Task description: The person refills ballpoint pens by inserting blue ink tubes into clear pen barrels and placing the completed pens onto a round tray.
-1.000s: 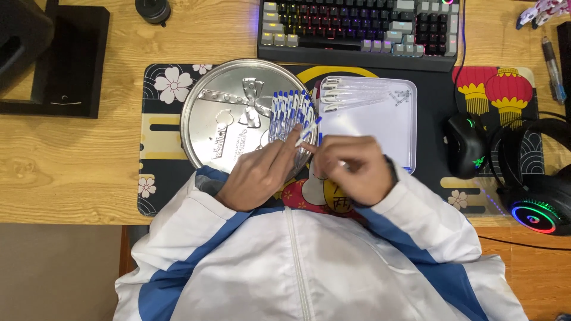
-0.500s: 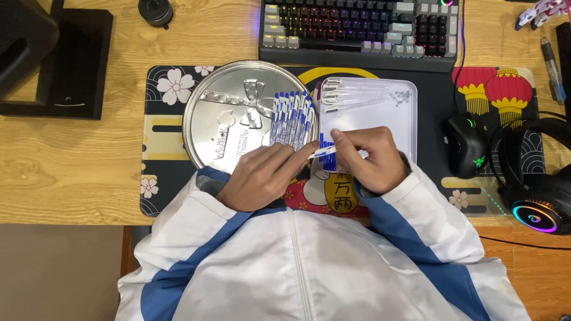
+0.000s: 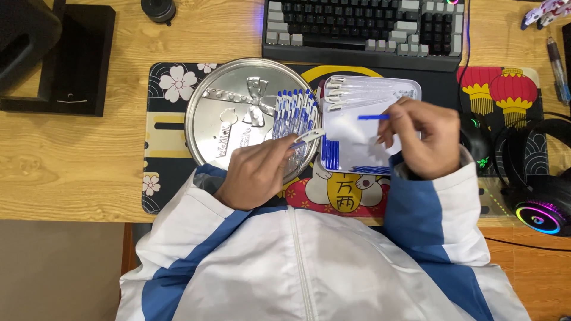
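Refill (image 3: 373, 117), thin and blue, sits pinched in your right hand (image 3: 423, 142) over the white tray (image 3: 410, 89); your left hand (image 3: 256, 175) pinches a clear pen barrel (image 3: 306, 138) by the round metal tray (image 3: 238, 113). Keep both aligned.

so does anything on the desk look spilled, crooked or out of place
Nothing stands out. The blue pens lie in a neat row on the round metal tray, and clear barrels sit lined up in the white tray. The right hand holds one blue refill; the left hand holds a pen part.
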